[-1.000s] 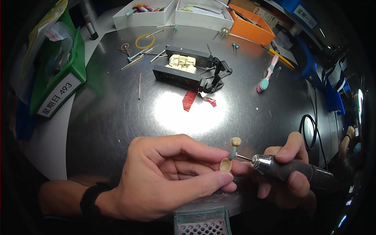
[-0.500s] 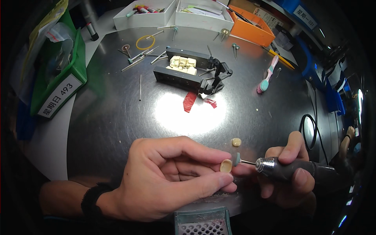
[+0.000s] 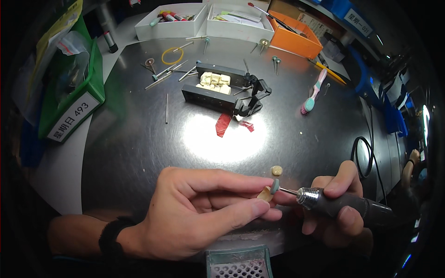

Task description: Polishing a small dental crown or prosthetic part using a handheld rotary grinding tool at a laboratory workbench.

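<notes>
My left hand [image 3: 194, 213] pinches a small hollow cream dental crown [image 3: 265, 195] between thumb and fingers. In my right hand [image 3: 347, 178] lies a dark rotary handpiece [image 3: 336, 204] with a metal collar, its shaft pointing left. A grey-green grinding wheel [image 3: 275, 186] on the shaft's tip meets the crown's upper right edge; whether they touch is hard to tell. Just beyond the fingers another tooth-coloured crown [image 3: 276, 170] rests on the metal tabletop [image 3: 139, 143]. Farther back stands a black articulator [image 3: 208, 97] holding cream tooth models [image 3: 215, 79].
Several burs and metal pins [image 3: 166, 72] lie left of the articulator, near a yellow rubber band [image 3: 172, 55]. Red film pieces [image 3: 223, 125] sit before it. A pink brush [image 3: 317, 90] is at right, a green bin [image 3: 95, 78] at left, and a perforated tray [image 3: 238, 255] at the front edge.
The crown has tilted in my left fingers, so less of its hollow faces up. The handpiece has shifted slightly left, bringing the wheel over the crown's edge.
</notes>
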Tool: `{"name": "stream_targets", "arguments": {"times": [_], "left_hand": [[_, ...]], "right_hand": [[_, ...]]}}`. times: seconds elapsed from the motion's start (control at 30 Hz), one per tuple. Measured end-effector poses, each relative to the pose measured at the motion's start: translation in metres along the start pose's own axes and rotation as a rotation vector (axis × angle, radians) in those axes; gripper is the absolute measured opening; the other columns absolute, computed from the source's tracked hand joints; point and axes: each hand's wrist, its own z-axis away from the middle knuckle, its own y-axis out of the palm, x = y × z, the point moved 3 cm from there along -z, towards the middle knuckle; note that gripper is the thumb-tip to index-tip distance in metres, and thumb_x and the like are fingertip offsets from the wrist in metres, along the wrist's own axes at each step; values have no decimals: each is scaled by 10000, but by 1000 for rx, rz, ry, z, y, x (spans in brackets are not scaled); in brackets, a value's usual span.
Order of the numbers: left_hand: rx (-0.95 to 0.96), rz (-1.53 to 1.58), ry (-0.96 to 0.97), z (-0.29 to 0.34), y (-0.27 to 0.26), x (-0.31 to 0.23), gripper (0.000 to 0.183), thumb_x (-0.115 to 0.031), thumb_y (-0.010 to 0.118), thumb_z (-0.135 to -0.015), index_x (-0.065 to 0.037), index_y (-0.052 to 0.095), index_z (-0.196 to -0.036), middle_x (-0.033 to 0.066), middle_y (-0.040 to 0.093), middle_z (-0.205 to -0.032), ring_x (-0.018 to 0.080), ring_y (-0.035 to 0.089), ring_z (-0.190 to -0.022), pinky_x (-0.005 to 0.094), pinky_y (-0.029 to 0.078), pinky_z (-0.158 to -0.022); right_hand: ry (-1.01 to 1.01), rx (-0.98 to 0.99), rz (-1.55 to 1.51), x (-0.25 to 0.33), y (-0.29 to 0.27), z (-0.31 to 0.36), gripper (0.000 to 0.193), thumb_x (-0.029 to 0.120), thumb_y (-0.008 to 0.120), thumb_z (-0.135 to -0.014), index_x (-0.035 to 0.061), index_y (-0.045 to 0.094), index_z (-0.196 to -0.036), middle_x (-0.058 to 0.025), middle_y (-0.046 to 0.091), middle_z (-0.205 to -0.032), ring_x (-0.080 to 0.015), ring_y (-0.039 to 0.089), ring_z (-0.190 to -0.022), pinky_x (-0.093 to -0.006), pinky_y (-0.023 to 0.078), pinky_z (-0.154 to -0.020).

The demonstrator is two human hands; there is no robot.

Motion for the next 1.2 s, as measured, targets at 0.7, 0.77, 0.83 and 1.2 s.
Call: {"name": "stream_targets", "arguments": {"times": [0.7,0.77,0.83,1.2], "left_hand": [[0,8,-22,0,4,-2,240,100,485,-769,100,496,-1009,273,552,-944,293,586,-860,332,495,-773],[-5,-6,-35,0,3,-3,240,100,484,-769,100,496,-1009,271,553,-944,293,587,-859,331,495,-772],[-34,-50,-35,4,0,-2,234,99,482,-771,101,498,-1005,267,554,-946,296,587,-858,331,497,-769],[-5,8,-30,-1,4,0,235,88,471,-785,75,509,-1016,276,540,-975,286,581,-879,331,487,-779]], "right_hand": [[-13,-22,-4,3,1,5,249,139,536,-760,-12,414,-916,-143,524,-653,-136,501,-603,-263,395,-644],[-6,24,-5,3,1,3,258,136,550,-757,-13,414,-918,-146,530,-662,-145,522,-627,-266,403,-656],[15,39,-31,-2,2,1,261,135,555,-756,-13,414,-918,-147,532,-665,-150,530,-638,-267,406,-663],[-34,-47,4,2,-2,2,292,200,537,-760,-2,401,-921,-142,519,-639,-141,505,-588,-268,405,-655]]}}
